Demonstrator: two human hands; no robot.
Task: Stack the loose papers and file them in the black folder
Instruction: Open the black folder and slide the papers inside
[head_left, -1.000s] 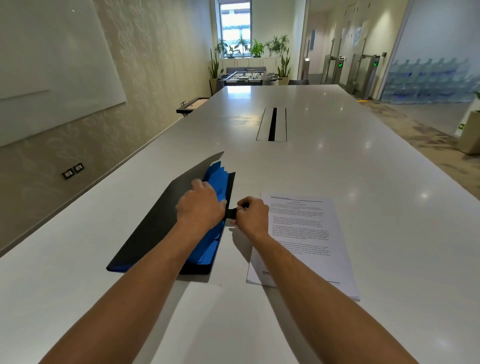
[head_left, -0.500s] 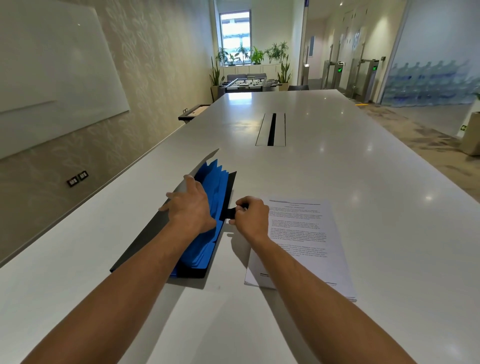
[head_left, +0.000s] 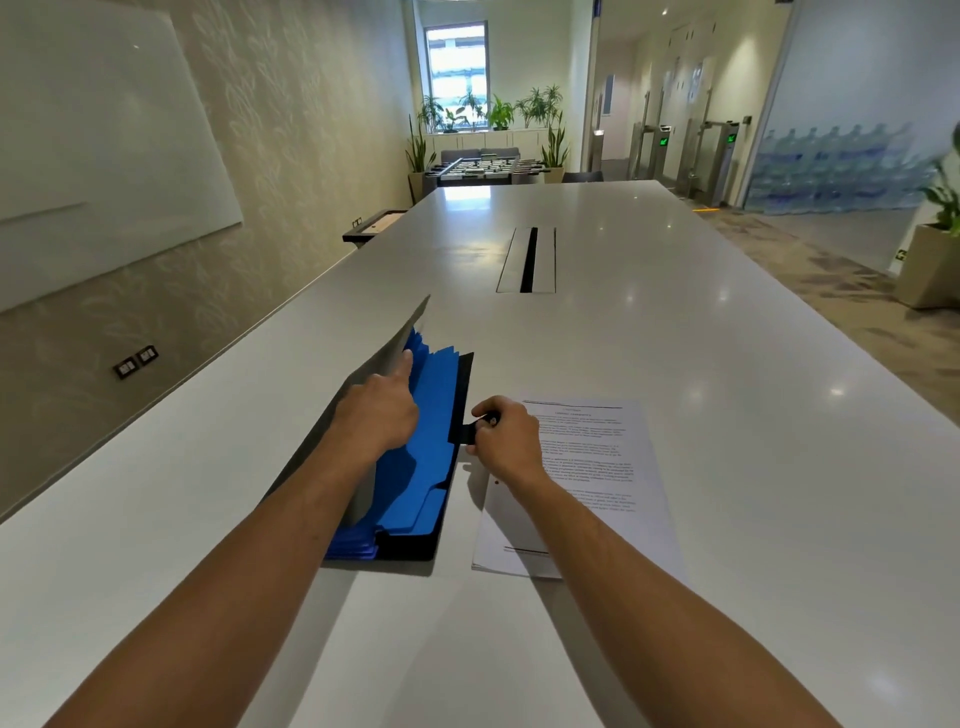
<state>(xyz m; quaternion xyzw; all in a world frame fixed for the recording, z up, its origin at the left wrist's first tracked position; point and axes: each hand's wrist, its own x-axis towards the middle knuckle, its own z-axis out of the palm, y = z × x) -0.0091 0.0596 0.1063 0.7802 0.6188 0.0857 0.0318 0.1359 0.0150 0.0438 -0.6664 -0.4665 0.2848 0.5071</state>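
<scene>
White table (head_left: 675, 415) fills the room's centre and carries all task items. Folder (head_left: 457, 415), black with blue dividers (head_left: 415, 467), lies near the front edge, left of centre. Left hand (head_left: 376, 415) holds the cover (head_left: 400, 338) raised, forefinger extended along its inner face. Right hand (head_left: 506, 436) is closed, pinching the black tab (head_left: 470, 431) on the folder's right edge. Papers (head_left: 592, 467) lie stacked just right of the folder, partly under the right wrist.
</scene>
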